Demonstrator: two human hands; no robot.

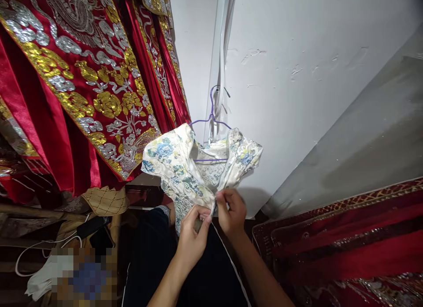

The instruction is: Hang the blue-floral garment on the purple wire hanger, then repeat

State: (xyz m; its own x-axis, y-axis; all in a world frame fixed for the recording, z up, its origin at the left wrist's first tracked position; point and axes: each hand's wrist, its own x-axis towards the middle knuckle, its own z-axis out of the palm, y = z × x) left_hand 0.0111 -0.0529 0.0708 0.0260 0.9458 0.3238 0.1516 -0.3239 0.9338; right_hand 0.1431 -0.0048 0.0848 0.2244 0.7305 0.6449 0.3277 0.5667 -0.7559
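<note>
A white short-sleeved blouse (178, 170) with a blue and yellow floral print hangs on a purple wire hanger (212, 118) in front of the wall. Its neckline is open in a V. At the lower point of that V, my left hand (194, 227) pinches the front edge between thumb and fingers. My right hand (231, 210) is closed on the opposite front edge, right beside the left one. Whatever fastening lies between the fingertips is too small to make out. The blouse's lower part drops behind my hands and is mostly hidden.
Red embroidered cloth (109, 86) with gold and silver motifs hangs at the left. A white strap (222, 46) runs down the white wall (297, 99). Lower left are a wooden stool (116, 236), a white cable (20, 258) and a tan cap-like item (105, 202). Red patterned fabric (346, 241) lies at the right.
</note>
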